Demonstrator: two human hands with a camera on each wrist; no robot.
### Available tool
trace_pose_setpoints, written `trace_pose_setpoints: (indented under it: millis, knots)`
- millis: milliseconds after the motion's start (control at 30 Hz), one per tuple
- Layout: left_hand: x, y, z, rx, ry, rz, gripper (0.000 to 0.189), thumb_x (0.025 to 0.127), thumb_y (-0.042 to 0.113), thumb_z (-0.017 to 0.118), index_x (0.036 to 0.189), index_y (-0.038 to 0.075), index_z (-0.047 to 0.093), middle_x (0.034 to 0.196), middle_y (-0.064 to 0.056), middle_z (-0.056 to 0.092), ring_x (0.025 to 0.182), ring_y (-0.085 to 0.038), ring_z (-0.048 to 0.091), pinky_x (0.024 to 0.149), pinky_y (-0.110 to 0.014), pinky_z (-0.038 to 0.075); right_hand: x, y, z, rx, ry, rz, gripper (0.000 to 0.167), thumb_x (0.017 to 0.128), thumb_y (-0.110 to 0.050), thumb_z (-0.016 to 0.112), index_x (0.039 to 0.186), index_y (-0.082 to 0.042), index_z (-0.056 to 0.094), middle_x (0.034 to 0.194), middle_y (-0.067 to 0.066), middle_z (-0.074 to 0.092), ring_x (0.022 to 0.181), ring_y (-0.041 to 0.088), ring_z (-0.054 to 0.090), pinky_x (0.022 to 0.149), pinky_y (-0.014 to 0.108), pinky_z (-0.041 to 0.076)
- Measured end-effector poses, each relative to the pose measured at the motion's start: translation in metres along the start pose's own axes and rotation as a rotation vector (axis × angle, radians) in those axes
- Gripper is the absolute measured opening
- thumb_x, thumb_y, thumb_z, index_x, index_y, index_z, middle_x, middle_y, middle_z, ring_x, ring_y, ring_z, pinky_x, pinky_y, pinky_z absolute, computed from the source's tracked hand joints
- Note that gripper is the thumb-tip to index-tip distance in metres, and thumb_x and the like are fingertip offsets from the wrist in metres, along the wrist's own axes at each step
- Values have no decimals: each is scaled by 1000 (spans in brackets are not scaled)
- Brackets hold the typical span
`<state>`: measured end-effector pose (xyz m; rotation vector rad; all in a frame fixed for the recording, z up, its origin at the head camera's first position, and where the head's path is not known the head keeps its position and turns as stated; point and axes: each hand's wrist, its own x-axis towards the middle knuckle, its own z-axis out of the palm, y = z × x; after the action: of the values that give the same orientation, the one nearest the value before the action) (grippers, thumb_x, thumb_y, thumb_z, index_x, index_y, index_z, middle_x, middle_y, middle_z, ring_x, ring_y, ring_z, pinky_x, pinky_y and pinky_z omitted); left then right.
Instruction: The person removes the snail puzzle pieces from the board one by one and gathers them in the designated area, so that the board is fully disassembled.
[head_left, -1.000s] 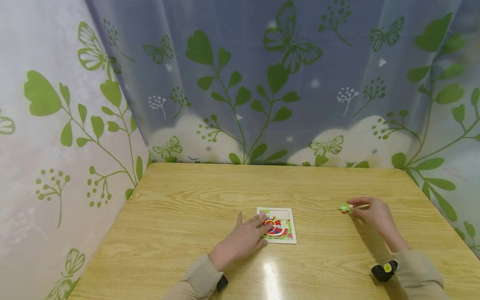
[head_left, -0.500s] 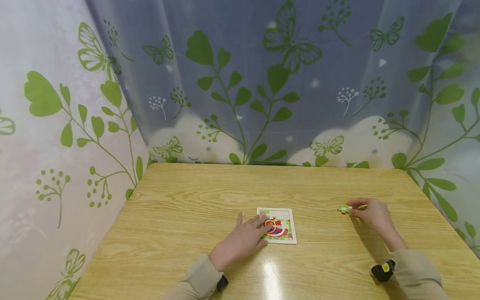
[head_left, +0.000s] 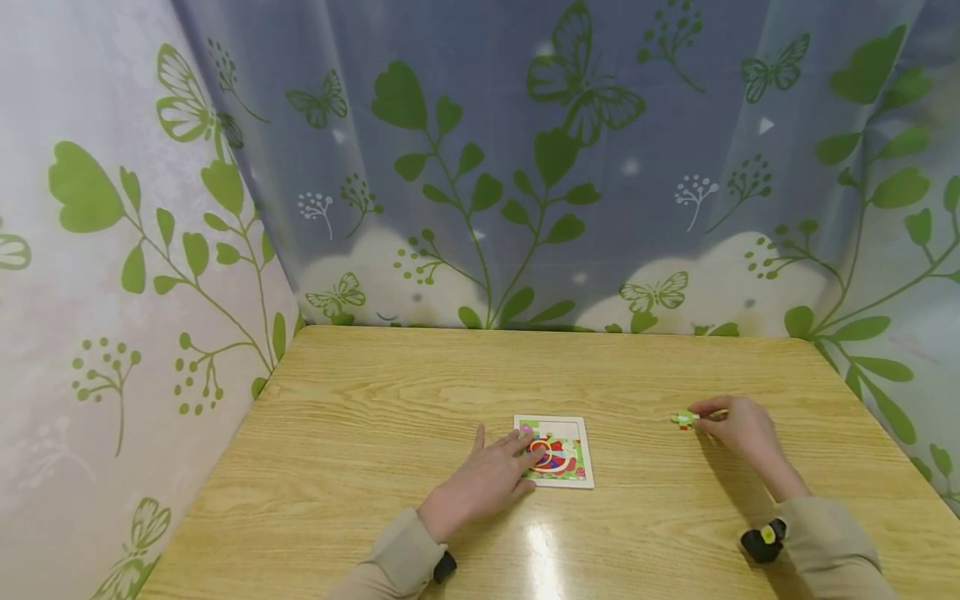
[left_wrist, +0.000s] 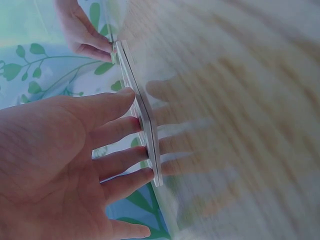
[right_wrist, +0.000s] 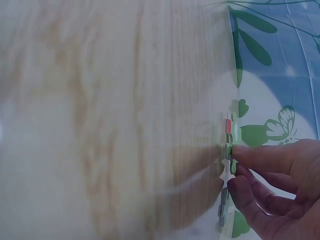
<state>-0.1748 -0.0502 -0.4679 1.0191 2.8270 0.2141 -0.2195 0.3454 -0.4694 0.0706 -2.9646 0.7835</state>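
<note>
A square jigsaw puzzle [head_left: 570, 467] in a white frame lies mid-table; its picture shows a red, blue and yellow spiral on green, and pale backing is bare along its top. My left hand [head_left: 483, 483] rests across its left side, fingers spread and straight, fingertips on the frame's edge in the left wrist view [left_wrist: 65, 155]. To the right, my right hand [head_left: 746, 429] pinches a green, white and red puzzle piece [head_left: 684, 419] between thumb and fingers, low over the table. In the right wrist view, the piece [right_wrist: 228, 152] is seen edge-on at the fingertips.
The wooden table [head_left: 375, 392] fills the lower part of the head view. Behind it hangs a blue curtain [head_left: 480, 167] with green leaves and butterflies; a pale printed sheet [head_left: 127, 292] closes the left side. Each wrist carries a black strap device [head_left: 763, 543].
My right hand has slid slightly left with the puzzle piece, which lies a little nearer the puzzle. The left hand and the framed puzzle stay in place.
</note>
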Motion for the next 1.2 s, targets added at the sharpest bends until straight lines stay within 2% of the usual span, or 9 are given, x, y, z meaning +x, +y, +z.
trace_pose_setpoints:
  millis: [200, 433, 633, 1000, 1200]
  knots:
    - [0, 0, 0, 3, 5, 4, 52, 104, 36, 57, 152, 19, 48, 161, -5, 38, 148, -26, 38, 117, -69, 21, 0, -1, 1, 9, 0, 2, 21, 90, -12, 74, 107, 0, 77, 101, 21, 75, 89, 40, 71, 62, 37, 53]
    - [-1, 0, 0, -4, -1, 2, 52, 103, 36, 57, 152, 20, 48, 162, -4, 37, 148, -25, 37, 118, -68, 21, -2, -3, 1, 56, 91, -12, 24, 100, -18, 64, 113, 0, 74, 108, 26, 72, 91, 43, 71, 61, 39, 56]
    - [-1, -1, 0, -6, 3, 0, 52, 103, 36, 57, 152, 20, 48, 162, -4, 36, 148, -25, 37, 118, -69, 20, -2, -10, 0, 83, 120, -20, 29, 103, -23, 60, 116, 1, 72, 112, 25, 71, 93, 43, 71, 62, 37, 56]
    - [-2, -1, 0, 1, 24, 6, 48, 106, 36, 51, 151, 20, 50, 161, -4, 38, 147, -24, 38, 116, -70, 22, 0, -34, 3, 169, 84, -32, 34, 104, -25, 59, 122, 3, 69, 112, 25, 72, 93, 38, 73, 57, 26, 53]
    - [1, -1, -1, 66, 65, 32, 50, 101, 35, 62, 148, 20, 55, 157, -5, 45, 142, -23, 46, 113, -70, 29, 1, -47, 5, 205, 83, -57, 33, 103, -24, 61, 123, 2, 69, 112, 24, 72, 91, 37, 74, 56, 26, 53]
